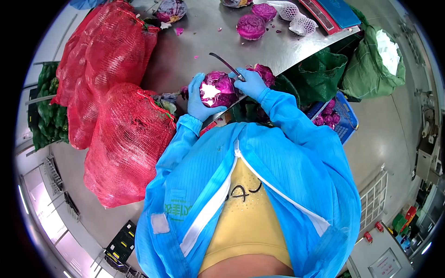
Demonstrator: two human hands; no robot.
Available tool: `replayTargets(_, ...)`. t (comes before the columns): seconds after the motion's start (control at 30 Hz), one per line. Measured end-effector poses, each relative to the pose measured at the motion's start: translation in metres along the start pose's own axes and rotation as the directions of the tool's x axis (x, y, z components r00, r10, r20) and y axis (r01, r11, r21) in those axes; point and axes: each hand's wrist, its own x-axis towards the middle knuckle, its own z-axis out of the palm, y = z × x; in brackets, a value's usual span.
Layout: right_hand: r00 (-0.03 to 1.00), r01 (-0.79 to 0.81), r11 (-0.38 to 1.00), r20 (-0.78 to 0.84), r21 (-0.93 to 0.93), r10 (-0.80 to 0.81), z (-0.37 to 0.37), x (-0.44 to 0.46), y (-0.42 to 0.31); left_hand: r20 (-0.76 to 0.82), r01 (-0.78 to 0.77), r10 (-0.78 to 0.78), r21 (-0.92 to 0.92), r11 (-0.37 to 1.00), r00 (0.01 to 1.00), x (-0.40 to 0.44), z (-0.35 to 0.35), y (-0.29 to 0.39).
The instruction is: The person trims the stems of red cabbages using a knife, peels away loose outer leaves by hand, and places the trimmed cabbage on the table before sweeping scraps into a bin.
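Round, leafy purple cabbage [222, 87] cupped at twelve o'clock

Held at the smooth steel worktop's [206, 44] near edge, pale star-shaped patch [210, 92] bared. Left hand [197, 101], blue-gloved: grip wrapped round cabbage's nine-o'clock side, presumably steadying it. Right hand [253, 85], likewise gloved: grip closed on slim, curved dark knife [225, 63], blade toward ten, likely to spare the other hand. Bulging red mesh sacks [124, 148] at eight to ten.

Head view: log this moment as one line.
left hand: holding purple cabbage | right hand: gripping curved knife | purple cabbage: pale patch showing | surroundings: metal table
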Motion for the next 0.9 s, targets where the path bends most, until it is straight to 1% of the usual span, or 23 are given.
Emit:
replayTargets(0.03,1.000,-0.001,1.000,0.002,0.000,0.001,0.002,0.002,0.004,0.004,0.008,-0.008,-0.014,1.000,1.000,-0.001,0.000,0.000)
replayTargets(0.1,0.991,0.130,0.991,-0.013,0.010,-0.130,0.005,0.005,0.005,0.013,0.019,-0.019,-0.027,0.999,1.000,0.000,-0.002,0.002)
replayTargets(0.13,0.992,0.128,0.992,-0.013,0.012,-0.128,0.003,0.006,0.002,0.030,0.031,-0.031,0.000,1.000,0.999,0.002,-0.004,0.007)
replayTargets(0.17,0.996,-0.024,0.999,0.091,0.041,0.020,-0.002,0.009,-0.001,0.047,0.040,-0.041,0.028,0.999,0.998,0.004,-0.006,0.009)
replayTargets(0.2,0.967,-0.176,0.983,0.196,0.056,0.162,-0.008,0.011,-0.009,0.050,0.036,-0.037,0.028,0.999,0.998,0.005,-0.006,0.008)
replayTargets(0.23,0.968,-0.177,0.982,0.191,0.058,0.163,-0.011,0.012,-0.013,0.052,0.011,-0.012,0.013,1.000,0.999,0.006,-0.005,0.007)
replayTargets(0.3,0.935,-0.248,0.968,0.266,0.022,0.234,-0.014,0.012,-0.018,0.058,-0.016,0.016,-0.004,1.000,0.998,0.008,-0.005,0.005)
replayTargets(0.33,0.935,-0.250,0.968,0.264,0.023,0.236,-0.013,0.013,-0.017,0.064,-0.029,0.030,-0.005,1.000,0.998,0.008,-0.005,0.005)
replayTargets(0.4,0.964,-0.164,0.984,0.224,0.063,0.146,-0.009,0.015,-0.013,0.070,-0.041,0.041,-0.004,0.999,0.997,0.010,-0.006,0.003)
replayTargets(0.43,0.963,-0.164,0.984,0.225,0.064,0.146,-0.004,0.015,-0.004,0.077,-0.058,0.059,-0.009,0.998,0.995,0.011,-0.006,0.003)
replayTargets(0.47,0.994,-0.022,1.000,0.106,0.001,0.022,0.002,0.014,0.009,0.085,-0.075,0.076,-0.013,0.997,0.993,0.011,-0.007,0.003)
replayTargets(0.5,0.994,0.112,0.991,-0.006,-0.078,-0.113,0.005,0.013,0.014,0.087,-0.075,0.076,-0.010,0.997,0.993,0.011,-0.008,0.001)
replayTargets(0.53,0.993,0.114,0.990,-0.006,-0.079,-0.115,0.007,0.011,0.019,0.082,-0.078,0.079,-0.017,0.997,0.994,0.010,-0.007,-0.002)
replayTargets(0.57,0.998,-0.014,0.993,-0.062,0.121,0.022,0.008,0.006,0.025,0.076,-0.077,0.078,-0.023,0.997,0.994,0.010,-0.007,-0.003)
replayTargets(0.6,0.981,-0.136,0.937,-0.087,0.323,0.173,0.008,-0.001,0.024,0.075,-0.069,0.070,-0.024,0.997,0.995,0.009,-0.007,-0.003)
replayTargets(0.67,0.981,-0.143,0.935,-0.081,0.324,0.178,0.001,-0.006,0.021,0.069,-0.073,0.075,-0.030,0.997,0.995,0.011,-0.008,-0.003)
replayTargets(0.73,0.989,-0.133,0.924,-0.009,0.358,0.146,0.001,-0.007,0.014,0.075,-0.066,0.068,-0.033,0.997,0.995,0.012,-0.008,-0.002)
replayTargets(0.77,0.991,-0.130,0.942,0.026,0.308,0.128,0.003,-0.003,0.017,0.079,-0.054,0.056,-0.035,0.998,0.995,0.012,-0.008,-0.002)
replayTargets(0.8,0.991,-0.130,0.942,0.025,0.309,0.128,0.005,-0.001,0.015,0.081,-0.044,0.046,-0.037,0.998,0.996,0.014,-0.008,-0.001)
replayTargets(0.83,0.987,-0.107,0.985,-0.102,0.137,0.122,0.008,0.001,0.013,0.081,-0.045,0.048,-0.037,0.998,0.996,0.015,-0.007,-0.001)
replayTargets(0.87,0.970,-0.103,0.994,-0.224,-0.041,0.092,0.010,0.002,0.011,0.081,-0.050,0.053,-0.043,0.998,0.995,0.015,-0.007,-0.001)
replayTargets(0.9,0.965,-0.125,0.992,-0.229,0.025,0.127,0.011,0.000,0.008,0.081,-0.054,0.058,-0.048,0.997,0.995,0.015,-0.007,0.000)
